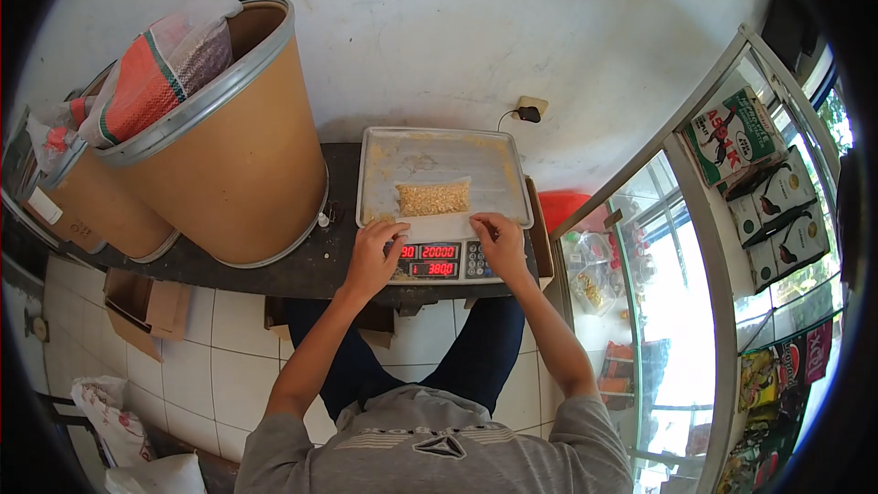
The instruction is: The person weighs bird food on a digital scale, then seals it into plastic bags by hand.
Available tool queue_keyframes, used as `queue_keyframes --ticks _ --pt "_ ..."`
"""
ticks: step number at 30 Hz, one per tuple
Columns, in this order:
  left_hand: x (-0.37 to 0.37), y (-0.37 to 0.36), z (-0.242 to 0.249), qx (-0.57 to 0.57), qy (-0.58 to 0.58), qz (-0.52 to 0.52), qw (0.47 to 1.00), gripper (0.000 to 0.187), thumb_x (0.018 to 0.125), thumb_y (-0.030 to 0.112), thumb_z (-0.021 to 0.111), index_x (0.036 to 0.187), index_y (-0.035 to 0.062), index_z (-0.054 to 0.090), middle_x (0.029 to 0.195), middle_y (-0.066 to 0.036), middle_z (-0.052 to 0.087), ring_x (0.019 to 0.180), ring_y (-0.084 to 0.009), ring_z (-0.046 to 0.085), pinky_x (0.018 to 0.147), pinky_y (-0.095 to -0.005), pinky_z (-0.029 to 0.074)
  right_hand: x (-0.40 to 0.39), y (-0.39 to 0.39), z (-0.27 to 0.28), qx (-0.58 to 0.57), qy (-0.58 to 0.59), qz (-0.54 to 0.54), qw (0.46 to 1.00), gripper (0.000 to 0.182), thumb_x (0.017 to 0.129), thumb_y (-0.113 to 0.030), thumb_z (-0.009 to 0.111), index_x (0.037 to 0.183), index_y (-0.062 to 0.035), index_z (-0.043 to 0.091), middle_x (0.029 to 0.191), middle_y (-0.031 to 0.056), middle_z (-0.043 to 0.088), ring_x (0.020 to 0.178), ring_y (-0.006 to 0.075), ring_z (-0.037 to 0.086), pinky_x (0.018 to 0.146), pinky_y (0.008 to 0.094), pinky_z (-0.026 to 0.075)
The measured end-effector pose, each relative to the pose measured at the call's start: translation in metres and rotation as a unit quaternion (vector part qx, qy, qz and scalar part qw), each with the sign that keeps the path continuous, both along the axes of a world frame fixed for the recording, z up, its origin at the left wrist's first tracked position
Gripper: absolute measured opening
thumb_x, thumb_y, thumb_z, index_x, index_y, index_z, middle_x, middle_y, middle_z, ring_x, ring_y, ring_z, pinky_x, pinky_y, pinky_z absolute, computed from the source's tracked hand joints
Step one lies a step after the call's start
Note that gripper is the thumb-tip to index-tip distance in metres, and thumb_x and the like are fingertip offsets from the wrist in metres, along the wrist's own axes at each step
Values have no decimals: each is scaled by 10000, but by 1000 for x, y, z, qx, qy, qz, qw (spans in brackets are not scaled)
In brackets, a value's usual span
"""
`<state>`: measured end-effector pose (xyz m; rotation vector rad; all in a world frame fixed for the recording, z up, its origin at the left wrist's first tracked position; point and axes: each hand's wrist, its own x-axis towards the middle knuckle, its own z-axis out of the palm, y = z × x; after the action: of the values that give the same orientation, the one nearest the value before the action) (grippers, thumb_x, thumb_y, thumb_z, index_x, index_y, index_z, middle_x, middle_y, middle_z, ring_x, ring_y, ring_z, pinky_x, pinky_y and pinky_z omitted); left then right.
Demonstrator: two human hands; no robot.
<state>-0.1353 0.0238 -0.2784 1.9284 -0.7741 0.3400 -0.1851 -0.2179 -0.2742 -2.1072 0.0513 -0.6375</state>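
A clear plastic bag of yellow cracked grain [433, 198] lies on the metal tray [439, 148] of a digital scale [430, 280]. The bag's pale unfilled end points toward me and spans the gap between my hands. At its left corner, the fingers of my left hand [375, 254] are bent and closed, partly covering the red display. My right hand [499, 243] is closed in a pinch at the right corner, above the keypad. Fine detail at the fingertips is hard to make out. Red digits reading 20000 and 380.0 glow on the scale.
Large brown drums [229, 155] stand on the dark table at left, one with an orange woven sack [165, 82] in its mouth. A glass display case [677, 311] with packets is at right. Cardboard boxes [146, 306] and white sacks [114, 421] lie below left.
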Motion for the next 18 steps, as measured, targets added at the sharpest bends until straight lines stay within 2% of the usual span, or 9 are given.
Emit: queue_keyframes --ticks 2,3,5,6,8,11,13,15,18 --pt "0 1 0 17 4 0 1000 214 797 101 668 992 15 654 820 -118 611 825 -281 563 786 -385 392 -2 2 5 -55 -32 8 998 113 823 -103 662 876 -3 667 654 110 568 544 231 535 551 333 442" --pt "-1 3 2 39 6 -7 999 250 782 116 685 1009 16 651 824 -111 600 839 -275 557 800 -381 387 -2 2 6 -55 -32 9 998 113 823 -103 662 876 -3 667 654 110 568 544 231 535 551 333 442" --pt "-2 3 3 61 9 -13 998 287 767 130 701 1026 17 647 829 -104 589 853 -270 552 814 -376 383 -5 0 7 -112 -1 22 993 190 810 -126 677 954 -4 661 700 132 559 635 283 567 594 355 460" --pt "-3 3 3 76 2 -8 997 312 753 121 708 1041 17 644 845 -99 585 872 -269 547 826 -378 379 -7 3 12 -112 -1 23 993 190 810 -126 677 954 -4 661 700 132 559 635 283 567 594 355 460" --pt "-3 3 3 91 -5 -3 996 338 739 111 715 1056 18 641 862 -95 581 890 -268 542 838 -379 375 -13 9 27 -197 22 47 979 298 797 -148 695 1056 -16 631 802 141 544 731 300 571 639 382 469" --pt "-1 2 1 127 -40 12 991 333 734 94 710 1054 32 644 875 -77 569 907 -251 533 857 -378 356 -19 12 31 -241 44 67 967 405 777 -171 714 1140 -43 592 899 144 525 784 309 569 663 399 470" --pt "0 1 2 148 -100 28 984 287 736 71 694 1020 51 657 839 -67 553 883 -238 532 850 -380 353 -18 9 26 -250 49 71 964 402 778 -163 708 1145 -51 588 901 135 520 782 310 569 671 404 474" --pt "1 0 3 155 -115 30 981 267 736 55 686 1001 57 662 835 -63 546 876 -233 530 848 -381 349 -17 7 24 -259 53 76 962 401 779 -155 701 1150 -60 584 904 125 516 781 311 570 678 410 477" --pt "2 2 7 169 -142 28 975 237 731 30 670 965 69 672 825 -55 531 869 -220 528 848 -387 340 -15 6 23 -267 46 68 960 303 789 -87 657 1087 -58 611 887 120 508 787 306 568 690 412 481"
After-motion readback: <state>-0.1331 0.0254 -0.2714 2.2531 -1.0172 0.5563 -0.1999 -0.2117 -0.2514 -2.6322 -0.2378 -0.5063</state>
